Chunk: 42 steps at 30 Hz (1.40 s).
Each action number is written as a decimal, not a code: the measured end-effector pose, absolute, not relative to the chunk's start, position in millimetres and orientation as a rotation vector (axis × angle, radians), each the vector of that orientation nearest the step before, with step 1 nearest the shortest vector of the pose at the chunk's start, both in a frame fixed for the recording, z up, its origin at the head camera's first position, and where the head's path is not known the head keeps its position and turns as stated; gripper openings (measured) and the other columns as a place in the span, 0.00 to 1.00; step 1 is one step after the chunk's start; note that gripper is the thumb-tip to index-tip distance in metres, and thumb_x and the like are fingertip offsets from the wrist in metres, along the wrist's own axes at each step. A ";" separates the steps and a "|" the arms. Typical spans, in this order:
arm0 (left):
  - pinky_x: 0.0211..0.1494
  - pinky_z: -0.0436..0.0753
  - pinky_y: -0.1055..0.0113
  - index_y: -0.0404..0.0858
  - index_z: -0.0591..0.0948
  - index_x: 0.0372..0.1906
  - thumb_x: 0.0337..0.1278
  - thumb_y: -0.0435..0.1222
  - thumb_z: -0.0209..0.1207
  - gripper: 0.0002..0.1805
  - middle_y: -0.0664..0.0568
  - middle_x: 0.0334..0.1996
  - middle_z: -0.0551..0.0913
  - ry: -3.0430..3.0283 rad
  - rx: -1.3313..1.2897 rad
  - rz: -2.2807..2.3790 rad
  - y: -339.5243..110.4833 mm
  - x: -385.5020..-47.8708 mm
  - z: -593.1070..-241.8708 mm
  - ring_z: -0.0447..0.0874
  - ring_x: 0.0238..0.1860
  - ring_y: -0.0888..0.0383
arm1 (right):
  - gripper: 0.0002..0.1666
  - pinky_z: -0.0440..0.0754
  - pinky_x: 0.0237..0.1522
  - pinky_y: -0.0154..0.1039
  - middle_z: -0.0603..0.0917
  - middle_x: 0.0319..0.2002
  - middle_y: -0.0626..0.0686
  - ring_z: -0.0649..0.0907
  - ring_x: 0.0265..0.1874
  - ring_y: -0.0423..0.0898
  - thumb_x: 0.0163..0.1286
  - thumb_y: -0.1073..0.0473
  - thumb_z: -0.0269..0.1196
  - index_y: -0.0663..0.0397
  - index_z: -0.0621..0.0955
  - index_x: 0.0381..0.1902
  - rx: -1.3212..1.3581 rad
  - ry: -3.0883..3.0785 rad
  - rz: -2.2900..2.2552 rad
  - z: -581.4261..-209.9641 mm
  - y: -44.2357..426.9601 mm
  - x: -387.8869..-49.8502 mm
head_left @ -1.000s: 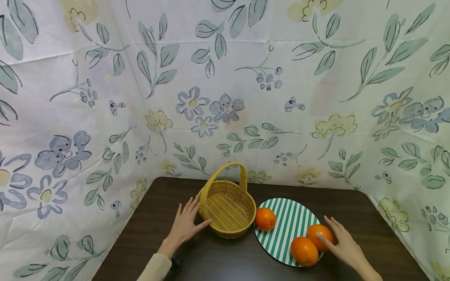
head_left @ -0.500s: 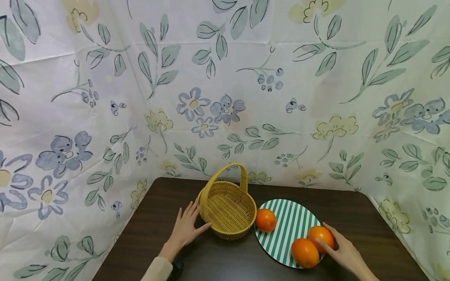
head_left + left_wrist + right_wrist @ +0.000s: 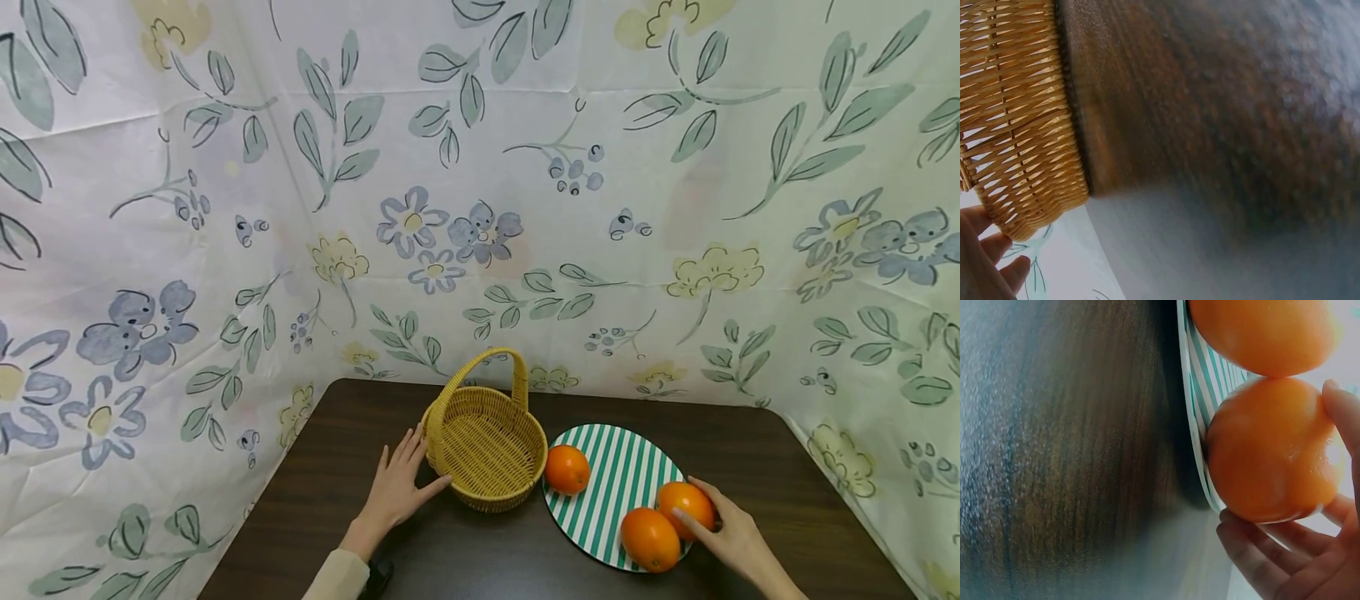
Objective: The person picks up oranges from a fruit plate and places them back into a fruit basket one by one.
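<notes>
A yellow woven basket [image 3: 491, 450] with a tall arched handle stands upright on the table. My left hand [image 3: 396, 492] lies along its left side, fingers fairly straight and touching the wicker, thumb spread toward the front. In the left wrist view, the fingertips [image 3: 1015, 270] meet the basket wall [image 3: 1022, 125] near its rim. On the right, my right hand [image 3: 731, 533] grips the rearmost of two neighbouring oranges [image 3: 686, 510]. The right wrist view shows the thumb on one side of this orange [image 3: 1272, 450] and the fingers curled around the other.
The round green-and-white striped plate [image 3: 607, 475] sits right of the basket. A second orange [image 3: 650, 539] touches the gripped one at the plate's front right. Another orange [image 3: 567, 469] lies at its left edge, beside the basket. Patterned cloth [image 3: 525, 208] hangs behind the dark wooden table [image 3: 480, 554].
My right hand has closed in from just beside the rear orange and its fingers now hold it. The left hand has stayed at the basket, nearly unmoved.
</notes>
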<state>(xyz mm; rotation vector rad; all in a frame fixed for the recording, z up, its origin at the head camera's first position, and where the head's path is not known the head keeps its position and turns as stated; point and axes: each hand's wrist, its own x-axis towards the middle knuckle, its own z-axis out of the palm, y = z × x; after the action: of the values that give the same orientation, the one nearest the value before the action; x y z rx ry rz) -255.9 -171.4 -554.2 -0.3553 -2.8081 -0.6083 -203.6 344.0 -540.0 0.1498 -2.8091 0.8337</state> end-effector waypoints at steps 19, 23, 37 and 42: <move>0.68 0.48 0.37 0.45 0.59 0.71 0.49 0.70 0.46 0.49 0.54 0.73 0.48 -2.817 -0.350 -0.642 -170.4 -253.7 -552.9 0.49 0.72 0.50 | 0.39 0.78 0.30 0.39 0.77 0.50 0.68 0.81 0.40 0.56 0.57 0.44 0.67 0.60 0.71 0.60 0.168 -2.748 0.814 -525.8 340.9 -210.4; 0.69 0.48 0.38 0.46 0.58 0.71 0.49 0.71 0.46 0.49 0.54 0.73 0.47 -2.834 -0.340 -0.654 -170.8 -254.3 -553.4 0.47 0.73 0.52 | 0.39 0.79 0.29 0.38 0.77 0.50 0.67 0.81 0.39 0.56 0.56 0.45 0.68 0.60 0.71 0.60 0.176 -2.715 0.816 -517.8 337.8 -213.5; 0.70 0.49 0.40 0.44 0.57 0.71 0.49 0.70 0.46 0.50 0.51 0.73 0.47 -2.862 -0.365 -0.691 -168.7 -253.8 -551.4 0.49 0.72 0.51 | 0.40 0.79 0.29 0.33 0.75 0.52 0.65 0.80 0.39 0.53 0.58 0.43 0.66 0.57 0.69 0.63 0.231 -2.702 0.883 -490.9 315.1 -221.3; 0.70 0.48 0.41 0.44 0.58 0.71 0.49 0.70 0.46 0.49 0.50 0.73 0.48 -2.846 -0.359 -0.688 -170.3 -253.5 -550.4 0.48 0.72 0.52 | 0.40 0.81 0.31 0.33 0.75 0.54 0.63 0.80 0.41 0.53 0.58 0.43 0.66 0.55 0.68 0.64 0.291 -2.678 0.901 -482.5 303.0 -225.7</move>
<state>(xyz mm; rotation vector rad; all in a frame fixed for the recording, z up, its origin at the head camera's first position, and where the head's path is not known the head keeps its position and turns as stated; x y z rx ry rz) -253.5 -170.3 -550.4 -0.3593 -2.8458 -0.6877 -225.7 303.0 -482.5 0.2913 -2.6778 0.9013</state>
